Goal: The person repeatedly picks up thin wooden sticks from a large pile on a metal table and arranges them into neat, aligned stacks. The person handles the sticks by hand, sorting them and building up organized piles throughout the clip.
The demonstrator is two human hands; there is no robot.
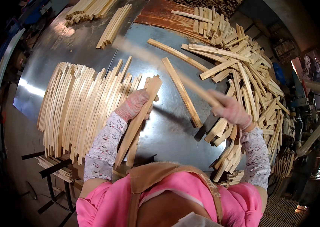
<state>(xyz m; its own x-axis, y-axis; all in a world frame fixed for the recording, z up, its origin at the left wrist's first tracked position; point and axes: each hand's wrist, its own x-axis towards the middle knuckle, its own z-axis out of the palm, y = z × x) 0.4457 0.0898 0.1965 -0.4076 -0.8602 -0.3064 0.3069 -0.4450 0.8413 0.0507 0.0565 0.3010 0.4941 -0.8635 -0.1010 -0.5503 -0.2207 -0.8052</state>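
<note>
Wooden slat in left hand

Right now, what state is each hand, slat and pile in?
Left hand: gloved, closed on a slat.
Held slat: tilted, lower end toward the body.
Right hand: gloved, gripping a stick.
Stick: raised over the table, motion-blurred.
Left stack: slats ordered side by side, fanned.
Right pile: slats jumbled, criss-crossed.
Loose slat: lying flat on the table.
Table: metal top, shiny.
</note>
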